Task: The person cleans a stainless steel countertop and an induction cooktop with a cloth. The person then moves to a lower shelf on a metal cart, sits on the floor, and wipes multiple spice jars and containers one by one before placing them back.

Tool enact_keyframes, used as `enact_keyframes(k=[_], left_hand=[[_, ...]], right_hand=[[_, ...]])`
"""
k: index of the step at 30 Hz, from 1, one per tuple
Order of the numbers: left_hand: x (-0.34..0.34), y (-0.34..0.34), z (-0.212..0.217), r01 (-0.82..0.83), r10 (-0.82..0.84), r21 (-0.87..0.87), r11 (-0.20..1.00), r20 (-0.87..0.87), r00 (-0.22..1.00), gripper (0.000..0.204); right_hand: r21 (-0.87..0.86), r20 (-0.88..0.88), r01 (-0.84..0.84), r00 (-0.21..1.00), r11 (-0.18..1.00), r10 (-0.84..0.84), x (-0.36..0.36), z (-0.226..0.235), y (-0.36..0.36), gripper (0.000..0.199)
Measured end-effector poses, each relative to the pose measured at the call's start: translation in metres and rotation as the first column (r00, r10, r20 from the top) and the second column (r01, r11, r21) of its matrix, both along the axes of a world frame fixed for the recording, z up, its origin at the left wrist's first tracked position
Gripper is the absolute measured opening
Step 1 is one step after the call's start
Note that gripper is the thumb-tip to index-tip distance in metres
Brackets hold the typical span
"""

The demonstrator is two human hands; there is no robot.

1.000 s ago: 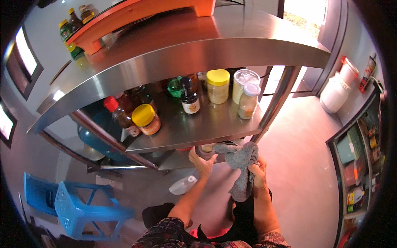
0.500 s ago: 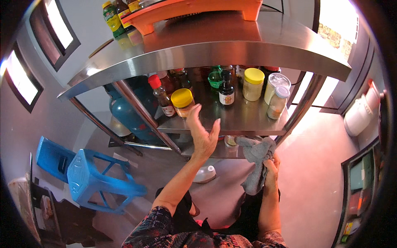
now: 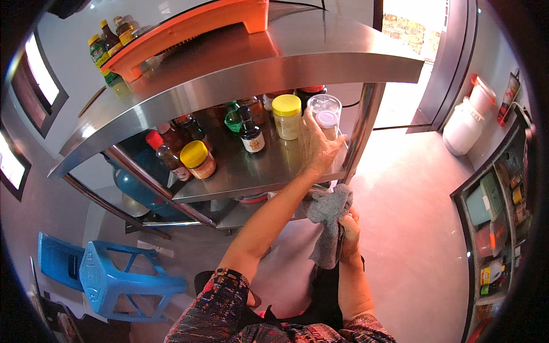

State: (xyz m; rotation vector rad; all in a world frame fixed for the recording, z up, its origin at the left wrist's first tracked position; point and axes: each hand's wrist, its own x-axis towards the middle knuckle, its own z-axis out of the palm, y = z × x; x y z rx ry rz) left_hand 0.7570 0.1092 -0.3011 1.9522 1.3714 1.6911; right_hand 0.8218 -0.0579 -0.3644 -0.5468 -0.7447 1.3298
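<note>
Orange appliance (image 3: 189, 23): on top of the steel tabletop (image 3: 331, 35), on short feet.
Sauce bottles (image 3: 98, 52): in a group at the tabletop's far left corner.
Blue gas cylinder (image 3: 136, 187): under the tabletop's left end, partly hidden by its legs.
Blue stool (image 3: 98, 280): on the floor, near side of the tabletop, toward the left, another blue plastic seat (image 3: 58, 260) just beside it.
White container (image 3: 462, 130): on the floor, well apart to the tabletop's right.
Shelf unit (image 3: 456, 200): right of the tabletop, nearer, packed with goods.
Windows (image 3: 47, 74): left of the tabletop.
</note>
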Motion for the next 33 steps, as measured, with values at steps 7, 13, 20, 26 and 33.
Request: enact_keyframes(k=[7, 13, 20, 26, 33], left_hand=[[-0.006, -0.008, -0.022, 0.021, -0.021, -0.023, 1.000, -0.002, 1.000, 0.056], [-0.054, -0.043, -0.017, -0.048, 0.047, -0.024, 0.999, -0.053, 0.998, 0.060], [-0.157, -0.050, -0.028, -0.268, 0.273, 0.084, 0.960, -0.058, 0.960, 0.074], [-0.194, -0.035, -0.022, -0.338, 0.358, 0.150, 0.929, -0.137, 0.923, 0.087], [-0.181, -0.039, -0.013, -0.529, 0.597, 0.279, 0.802, -0.321, 0.735, 0.094]], right_hand=[[-0.054, -0.012, 0.049, 0.999, 0.997, -0.049, 0.011, -0.007, -0.001, 0.040], [0.032, 0.033, 0.019, 0.999, 0.999, -0.020, 0.023, -0.037, 0.003, 0.045], [-0.009, 0.017, 0.010, 1.000, 1.000, -0.010, 0.005, -0.021, 0.002, 0.041], [-0.042, -0.005, -0.014, 1.000, 0.999, 0.014, -0.006, -0.013, 0.002, 0.040], [-0.055, 0.015, -0.014, 1.000, 0.998, 0.015, -0.002, -0.009, 0.000, 0.042]])
